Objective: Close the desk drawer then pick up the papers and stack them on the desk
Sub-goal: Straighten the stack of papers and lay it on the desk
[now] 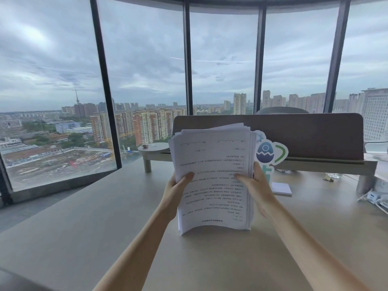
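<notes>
Both hands, left (pixel 178 190) and right (pixel 257 185), clamped on papers (pixel 214 175) held upright, bottom edge on tabletop (pixel 84 227) mid-scene; top edges fanned, bottom bowed, so loosening grip to square them risks sheets sliding out or stack flopping over toward far side.

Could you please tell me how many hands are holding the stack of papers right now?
2: the left hand grips the left edge of the papers, and the right hand grips the right edge. Both thumbs press on the front sheet.
</notes>
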Demonstrator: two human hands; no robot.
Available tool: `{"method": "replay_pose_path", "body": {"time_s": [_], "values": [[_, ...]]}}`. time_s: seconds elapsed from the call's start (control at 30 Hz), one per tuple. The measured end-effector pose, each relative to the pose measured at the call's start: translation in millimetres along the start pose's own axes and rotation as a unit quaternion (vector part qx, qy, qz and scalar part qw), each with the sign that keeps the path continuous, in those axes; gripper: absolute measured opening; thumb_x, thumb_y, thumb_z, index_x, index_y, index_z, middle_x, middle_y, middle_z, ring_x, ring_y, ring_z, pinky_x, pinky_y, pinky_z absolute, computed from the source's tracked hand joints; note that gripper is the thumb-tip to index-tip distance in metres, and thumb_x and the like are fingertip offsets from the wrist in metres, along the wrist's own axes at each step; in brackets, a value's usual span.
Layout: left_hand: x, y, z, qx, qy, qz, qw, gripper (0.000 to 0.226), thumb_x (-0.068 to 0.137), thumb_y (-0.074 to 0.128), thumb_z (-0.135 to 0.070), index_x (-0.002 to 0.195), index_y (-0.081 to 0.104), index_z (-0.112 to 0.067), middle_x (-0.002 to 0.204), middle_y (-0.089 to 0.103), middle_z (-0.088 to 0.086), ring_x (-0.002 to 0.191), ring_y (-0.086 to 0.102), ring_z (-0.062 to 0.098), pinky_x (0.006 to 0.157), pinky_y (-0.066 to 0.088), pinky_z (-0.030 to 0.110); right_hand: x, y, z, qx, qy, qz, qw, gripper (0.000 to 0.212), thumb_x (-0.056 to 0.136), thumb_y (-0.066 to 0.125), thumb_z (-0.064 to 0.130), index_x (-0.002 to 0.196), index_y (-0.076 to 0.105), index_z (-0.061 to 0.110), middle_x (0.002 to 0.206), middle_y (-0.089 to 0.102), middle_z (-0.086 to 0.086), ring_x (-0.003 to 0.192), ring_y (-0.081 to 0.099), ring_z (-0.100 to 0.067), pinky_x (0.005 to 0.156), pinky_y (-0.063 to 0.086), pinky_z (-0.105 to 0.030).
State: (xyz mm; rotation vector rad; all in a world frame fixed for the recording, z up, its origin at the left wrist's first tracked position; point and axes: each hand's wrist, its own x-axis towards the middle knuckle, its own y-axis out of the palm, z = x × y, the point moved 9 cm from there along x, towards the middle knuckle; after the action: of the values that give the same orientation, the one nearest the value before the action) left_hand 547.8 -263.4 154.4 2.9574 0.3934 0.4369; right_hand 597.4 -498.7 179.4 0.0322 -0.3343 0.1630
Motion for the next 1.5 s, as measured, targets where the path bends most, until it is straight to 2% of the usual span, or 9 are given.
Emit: {"method": "replay_pose_path", "body": {"time_s": [0.2, 0.33, 0.4, 0.57, 0.77, 0.97, 1.17, 1.33, 1.5], "values": [[-6.8, 0.3, 34.0, 0.031, -0.033, -0.013, 0.999, 0.035, 0.076, 0.077, -0.030, 0.106, 0.074, -0.013, 0.101, 0.077, 0.012, 0.097, 0.072, 0.033, 0.086, 0.058, 0.050, 2.3, 1.5, -39.0, -0.006, 0.046, -0.001, 0.999, 0.028, 0.090, 0.065, 0.012, 0.113, 0.054, 0.021, 0.112, 0.071, 0.001, 0.102, 0.069, -0.018, 0.084, 0.056, -0.041], [-3.1, 3.3, 32.9, 0.020, -0.035, -0.040, 0.998, 0.025, 0.079, 0.078, -0.022, 0.100, 0.076, -0.010, 0.097, 0.078, 0.013, 0.090, 0.074, 0.031, 0.076, 0.061, 0.042, 6.8, 3.3, -39.8, -0.006, 0.037, -0.013, 0.999, 0.025, 0.092, 0.060, 0.008, 0.114, 0.050, 0.015, 0.108, 0.068, -0.002, 0.099, 0.068, -0.018, 0.075, 0.054, -0.036], [-0.2, 5.3, 29.1, 0.018, -0.034, -0.043, 0.998, 0.023, 0.079, 0.078, -0.022, 0.099, 0.076, -0.010, 0.096, 0.078, 0.013, 0.087, 0.074, 0.028, 0.074, 0.061, 0.038, 9.2, 3.5, -37.1, -0.002, 0.024, -0.017, 1.000, 0.025, 0.092, 0.058, 0.007, 0.114, 0.050, 0.016, 0.108, 0.068, -0.002, 0.099, 0.068, -0.018, 0.077, 0.054, -0.037], [6.1, -4.0, 28.0, 0.029, -0.019, -0.051, 0.998, 0.029, 0.078, 0.078, -0.028, 0.100, 0.075, -0.009, 0.098, 0.077, 0.015, 0.090, 0.074, 0.032, 0.079, 0.061, 0.044, 12.7, 9.2, -40.1, -0.025, 0.021, 0.013, 0.999, 0.028, 0.092, 0.061, 0.016, 0.116, 0.048, 0.023, 0.112, 0.067, 0.003, 0.102, 0.066, -0.016, 0.087, 0.055, -0.044], [3.4, -12.4, 51.5, 0.027, -0.034, -0.058, 0.997, 0.030, 0.079, 0.079, -0.027, 0.103, 0.075, -0.011, 0.099, 0.078, 0.013, 0.092, 0.074, 0.031, 0.081, 0.061, 0.046, 4.3, 14.8, -77.6, 0.019, 0.054, 0.012, 0.998, 0.029, 0.091, 0.065, 0.022, 0.118, 0.054, 0.026, 0.115, 0.070, 0.003, 0.106, 0.068, -0.017, 0.092, 0.053, -0.044], [-4.5, -12.3, 69.8, 0.012, -0.065, -0.070, 0.995, 0.026, 0.079, 0.078, -0.026, 0.101, 0.076, -0.012, 0.091, 0.079, 0.005, 0.077, 0.075, 0.017, 0.062, 0.058, 0.027, -4.3, 17.1, -91.6, 0.019, 0.057, 0.002, 0.998, 0.030, 0.091, 0.064, 0.022, 0.119, 0.056, 0.029, 0.116, 0.071, 0.007, 0.109, 0.066, -0.013, 0.098, 0.050, -0.043], [-3.0, -13.9, 64.0, 0.023, -0.048, -0.064, 0.997, 0.022, 0.080, 0.077, -0.025, 0.098, 0.076, -0.012, 0.087, 0.079, 0.002, 0.077, 0.074, 0.016, 0.068, 0.061, 0.031, 11.5, 9.7, -64.4, 0.023, 0.029, -0.012, 0.999, 0.014, 0.096, 0.058, 0.022, 0.110, 0.057, 0.022, 0.108, 0.072, 0.001, 0.099, 0.070, -0.018, 0.082, 0.056, -0.039], [-1.6, -10.5, 68.6, 0.019, -0.043, -0.050, 0.998, 0.024, 0.082, 0.076, -0.025, 0.101, 0.076, -0.011, 0.094, 0.079, 0.006, 0.090, 0.074, 0.024, 0.074, 0.061, 0.034, 12.4, 15.0, -73.6, -0.016, 0.021, -0.022, 0.999, 0.014, 0.100, 0.049, 0.021, 0.110, 0.054, 0.030, 0.114, 0.069, 0.004, 0.108, 0.066, -0.019, 0.092, 0.052, -0.044], [3.1, -11.0, 60.7, 0.005, -0.018, -0.066, 0.998, 0.017, 0.082, 0.076, -0.023, 0.095, 0.078, -0.013, 0.095, 0.078, 0.007, 0.092, 0.074, 0.025, 0.080, 0.061, 0.040, 16.9, 14.5, -63.7, -0.038, -0.005, -0.018, 0.999, 0.018, 0.103, 0.047, 0.018, 0.120, 0.051, 0.021, 0.114, 0.068, 0.008, 0.107, 0.065, -0.011, 0.086, 0.050, -0.030]]}}
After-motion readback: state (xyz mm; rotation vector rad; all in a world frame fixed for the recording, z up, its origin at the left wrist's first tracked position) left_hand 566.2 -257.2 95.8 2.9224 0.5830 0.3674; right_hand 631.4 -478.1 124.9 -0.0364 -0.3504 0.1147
